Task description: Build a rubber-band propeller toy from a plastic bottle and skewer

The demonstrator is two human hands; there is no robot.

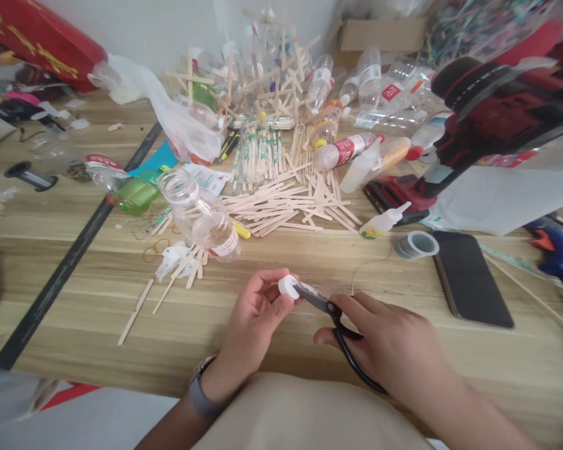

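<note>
A small white bottle cap (287, 287) is pinched between the thumb and fingers of my left hand (258, 315), just above the table's front part. My right hand (387, 337) grips black-handled scissors (340, 325). The blades point left, and their tips touch the cap's face. Whether the tips have pierced the cap cannot be made out. A wristwatch (204, 387) is on my left wrist. Behind the hands lies a pile of flat wooden sticks (281, 203).
Clear plastic bottles (216, 234) stand left of the stick pile. To the right are a glue bottle (382, 222), a tape roll (416, 245), a phone (471, 278), a red-black power tool (488, 119) and a blue glue gun (556, 247). More bottles lie at the back.
</note>
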